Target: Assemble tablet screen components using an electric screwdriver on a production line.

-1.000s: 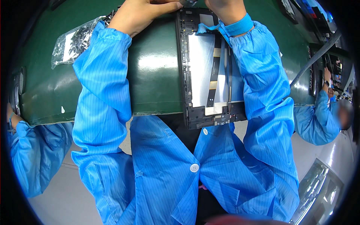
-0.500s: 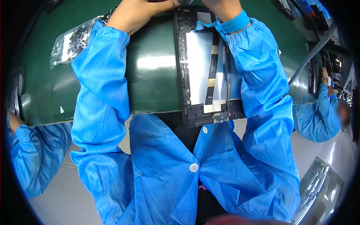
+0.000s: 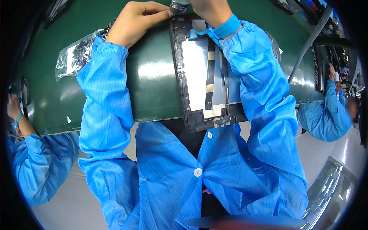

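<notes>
A black device housing [image 3: 186,120], like an opened tablet with bright silver plates inside, lies partly over the table's near edge. At its far left corner, the thumb and fingers of my left hand [image 3: 134,23] come together in a pinch; whatever is between them is hidden. Right beside those fingertips stands the end of a grey cylindrical tool [image 3: 179,6]. My right hand [image 3: 212,14] is closed around the tool, though its fingers are partly cut off by the upper edge. A blue wrist strap [image 3: 227,27] circles my right wrist, its loose end hanging over the housing.
On the green table [image 3: 153,92], a clear plastic bag of small dark parts [image 3: 78,53] lies beyond my left sleeve. A round dark object [image 3: 273,46] shows past my right sleeve. A grey cable [image 3: 310,44] slants at right. Co-workers' blue sleeves [image 3: 326,117] appear at both sides.
The whole view has shifted slightly, so the housing and both hands appear lower and more of the grey tool shows. My hands keep their places at the housing's far end.
</notes>
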A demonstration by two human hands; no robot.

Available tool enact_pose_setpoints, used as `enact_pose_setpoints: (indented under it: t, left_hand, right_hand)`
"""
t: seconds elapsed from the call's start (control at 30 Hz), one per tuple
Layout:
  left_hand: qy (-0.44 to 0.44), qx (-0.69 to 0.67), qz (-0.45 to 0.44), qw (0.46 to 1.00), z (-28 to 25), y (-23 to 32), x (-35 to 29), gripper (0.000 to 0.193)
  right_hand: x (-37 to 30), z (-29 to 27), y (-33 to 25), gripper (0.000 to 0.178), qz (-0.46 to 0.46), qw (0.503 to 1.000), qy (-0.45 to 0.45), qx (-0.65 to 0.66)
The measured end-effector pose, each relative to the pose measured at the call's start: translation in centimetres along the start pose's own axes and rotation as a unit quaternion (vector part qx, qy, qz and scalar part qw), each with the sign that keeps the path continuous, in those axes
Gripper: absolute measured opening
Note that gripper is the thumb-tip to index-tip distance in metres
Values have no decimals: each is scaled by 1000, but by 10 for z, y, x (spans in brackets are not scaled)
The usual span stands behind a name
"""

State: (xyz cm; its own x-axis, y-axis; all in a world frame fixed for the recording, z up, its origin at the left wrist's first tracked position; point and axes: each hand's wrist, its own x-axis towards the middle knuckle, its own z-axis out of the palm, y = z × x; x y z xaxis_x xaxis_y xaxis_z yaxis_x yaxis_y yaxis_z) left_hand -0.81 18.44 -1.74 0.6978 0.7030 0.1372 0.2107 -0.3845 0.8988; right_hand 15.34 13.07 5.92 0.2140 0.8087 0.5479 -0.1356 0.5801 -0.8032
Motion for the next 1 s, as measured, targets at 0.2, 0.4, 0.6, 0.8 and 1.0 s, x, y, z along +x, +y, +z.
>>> enact_pose_setpoints:
  t: [0.2,0.4,0.6,0.8,1.0]
  left_hand:
    - [-15,-13,37,999,2,23,0,21]
    - [5,-44,-25,999,8,28,-10,23]
    - [4,-54,-27,998,7,29,-4,25]
    - [3,-48,-20,999,7,28,-4,25]
    - [8,-50,-5,999,10,24,-4,25]
  right_hand:
    - [-3,2,-9,86,-4,976,24,215]
    - [-12,-2,-3,97,43,997,-8,56]
    - [-7,-11,7,98,34,998,-40,24]
    - [0,-16,-3,97,25,996,-72,54]
    - [-4,-20,-5,83,22,994,-49,92]
